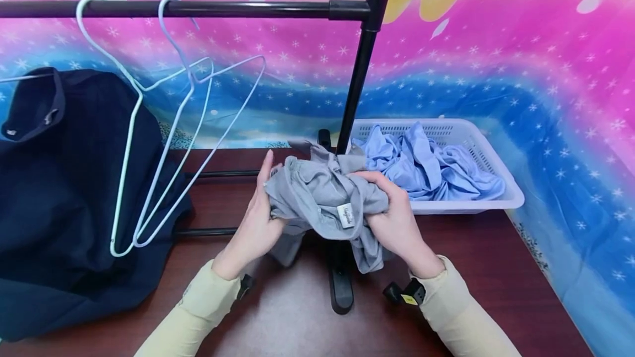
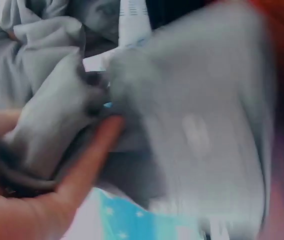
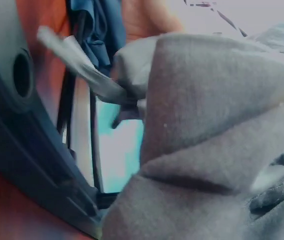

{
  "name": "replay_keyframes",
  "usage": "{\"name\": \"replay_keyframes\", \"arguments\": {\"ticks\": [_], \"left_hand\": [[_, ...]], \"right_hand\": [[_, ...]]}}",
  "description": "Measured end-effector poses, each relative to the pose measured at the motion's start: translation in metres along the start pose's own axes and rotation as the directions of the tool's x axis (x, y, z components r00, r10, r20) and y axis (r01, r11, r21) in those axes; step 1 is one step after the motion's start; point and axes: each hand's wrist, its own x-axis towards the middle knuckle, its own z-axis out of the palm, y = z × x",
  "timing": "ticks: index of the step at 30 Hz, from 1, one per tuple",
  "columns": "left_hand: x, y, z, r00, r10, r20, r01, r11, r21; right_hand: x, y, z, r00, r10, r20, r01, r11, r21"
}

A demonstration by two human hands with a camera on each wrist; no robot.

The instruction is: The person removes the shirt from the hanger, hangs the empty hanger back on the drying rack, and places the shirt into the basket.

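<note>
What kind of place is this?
Probably a spot for looking after clothes, though I can't tell whether it's in a home or a shop. There's a black rack with hangers, a crumpled grey garment, and a pale basket of blue cloth.

We note the left hand (image 2: 39,215) holding bunched grey cloth (image 2: 202,120), blurred at right; below, a blue patch (image 2: 124,215) with white flecks.

Nothing legible: small script on white label (image 1: 346,215) of gray garment (image 1: 303,187)
</note>
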Motion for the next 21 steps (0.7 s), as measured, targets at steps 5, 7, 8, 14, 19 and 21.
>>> {"name": "replay_keyframes", "arguments": {"ticks": [5, 7, 8, 14, 19, 21], "left_hand": [[0.005, 0.039, -0.006, 0.972, 0.229, -0.06, -0.233, 0.97, -0.067], [0.005, 0.061, -0.009, 0.966, 0.255, -0.052, -0.259, 0.959, -0.115], [0.006, 0.07, -0.01, 0.962, 0.267, -0.053, -0.272, 0.953, -0.134], [0.023, 0.092, 0.002, 0.935, 0.329, -0.133, -0.351, 0.913, -0.206], [0.048, 0.085, 0.025, 0.916, 0.37, -0.154, -0.4, 0.869, -0.293], [0.059, 0.084, 0.035, 0.92, 0.362, -0.151, -0.392, 0.856, -0.336]], "right_hand": [[0.002, -0.004, -0.011, 1.0, -0.002, -0.02, 0.003, 0.998, 0.056], [0.002, -0.007, -0.015, 1.0, -0.003, -0.023, 0.004, 0.998, 0.063], [0.002, -0.009, -0.018, 1.0, -0.005, -0.025, 0.006, 0.998, 0.065], [0.003, -0.028, -0.035, 0.991, -0.058, -0.117, 0.059, 0.998, 0.008], [0.008, -0.051, -0.053, 0.958, -0.126, -0.258, 0.119, 0.992, -0.045], [0.011, -0.058, -0.061, 0.943, -0.146, -0.3, 0.14, 0.989, -0.043]]}}
